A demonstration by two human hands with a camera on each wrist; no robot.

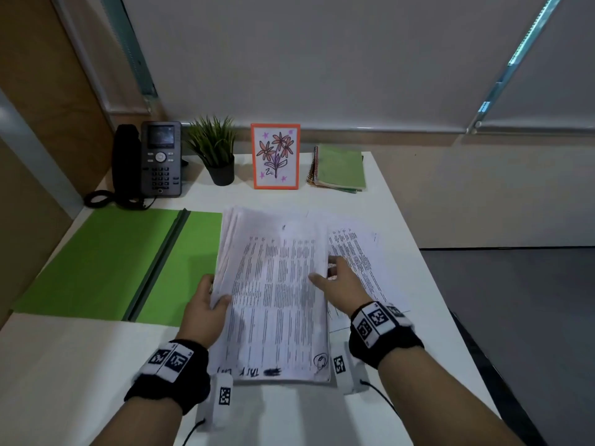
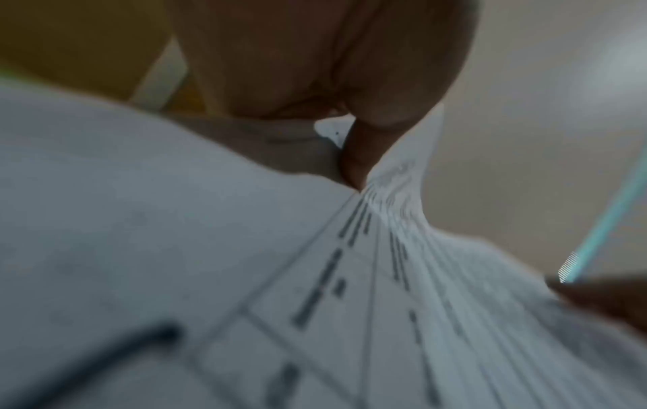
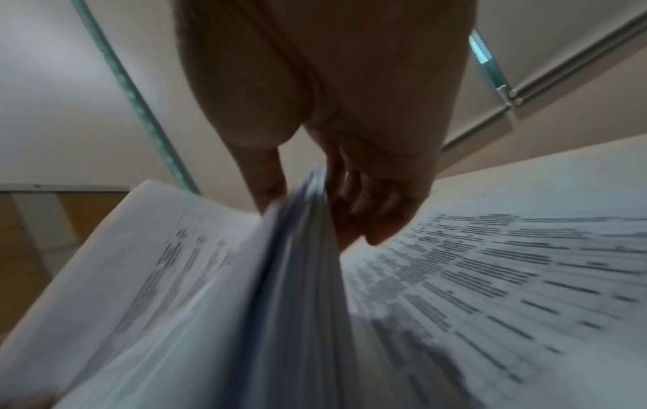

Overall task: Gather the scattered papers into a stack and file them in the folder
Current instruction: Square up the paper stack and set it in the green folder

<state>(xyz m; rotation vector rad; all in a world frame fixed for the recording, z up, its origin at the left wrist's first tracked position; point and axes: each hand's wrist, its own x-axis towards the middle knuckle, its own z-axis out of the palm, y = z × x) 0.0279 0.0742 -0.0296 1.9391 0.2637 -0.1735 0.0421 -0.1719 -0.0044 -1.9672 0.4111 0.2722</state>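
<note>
A thick stack of printed papers (image 1: 273, 291) is held just above the white desk (image 1: 80, 365) in the head view. My left hand (image 1: 206, 300) grips its left edge, thumb on top. On the stack's right edge my right hand (image 1: 338, 281) holds it with the thumb over the top sheet and the fingers beneath. More printed sheets (image 1: 360, 262) lie flat on the desk under and to the right of the stack. An open green folder (image 1: 106, 262) lies to the left. In the right wrist view the stack (image 3: 287, 276) stands between thumb and fingers (image 3: 371, 210). The left wrist view shows blurred sheets (image 2: 385, 276).
At the back of the desk stand a black desk phone (image 1: 154, 162), a small potted plant (image 1: 215, 152), an orange-framed flower drawing (image 1: 275, 156) and green spiral notebooks (image 1: 341, 169). The desk's right edge drops to a dark floor (image 1: 515, 300).
</note>
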